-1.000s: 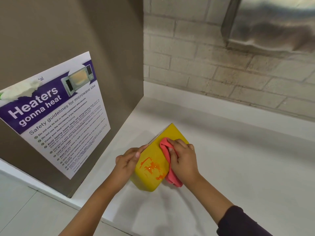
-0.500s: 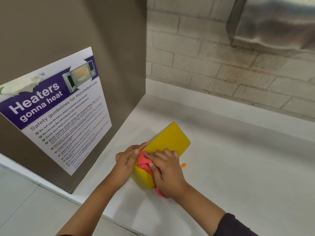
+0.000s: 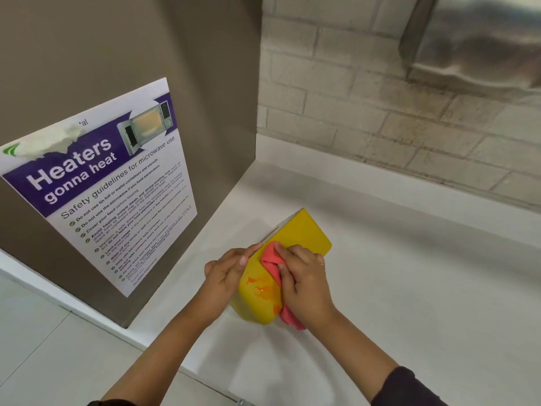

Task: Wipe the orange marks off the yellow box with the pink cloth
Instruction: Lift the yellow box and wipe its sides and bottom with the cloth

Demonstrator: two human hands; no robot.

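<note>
The yellow box (image 3: 301,230) stands tilted on the white counter (image 3: 409,288). My left hand (image 3: 227,269) grips the box's left edge and steadies it. My right hand (image 3: 304,284) presses the pink cloth (image 3: 270,257) flat against the box's top face, with a tail of cloth hanging out below my palm. Smeared orange marks (image 3: 262,287) show on the near part of the face, just left of the cloth. The box's right side is hidden by my right hand.
A brown panel (image 3: 175,68) with a microwave safety poster (image 3: 111,189) stands to the left. A brick wall (image 3: 380,112) runs along the back, with a steel unit (image 3: 483,39) mounted high at the right. The counter's front edge lies near my forearms.
My right hand swept the cloth left over the marks, then back right. The marks are uncovered again and look smeared and paler than one second ago. The left hand kept its hold.
</note>
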